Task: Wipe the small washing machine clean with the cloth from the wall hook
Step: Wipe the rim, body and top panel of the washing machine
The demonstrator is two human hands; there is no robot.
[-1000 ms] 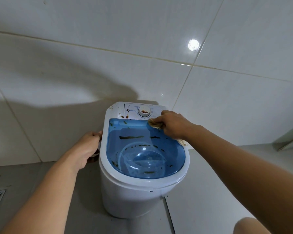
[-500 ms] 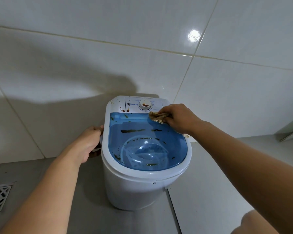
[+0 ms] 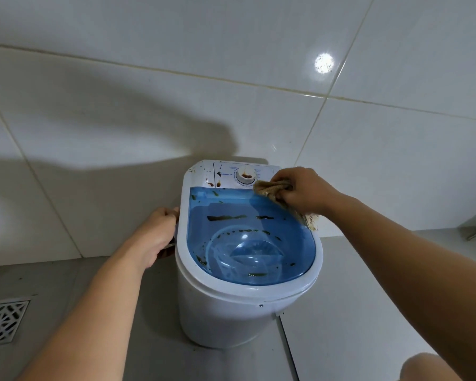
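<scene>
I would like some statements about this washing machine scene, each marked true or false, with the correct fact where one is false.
1. The right hand holds the cloth at the back right corner of the washing machine. True.
2. The left hand rests flat on the blue lid. False: it grips the machine's left side.
3. The lid is already clean. False: dark smears lie across it.
4. A brown stain sits on the dial. True.
5. The floor drain is to the right of the machine. False: it is at the left.
</scene>
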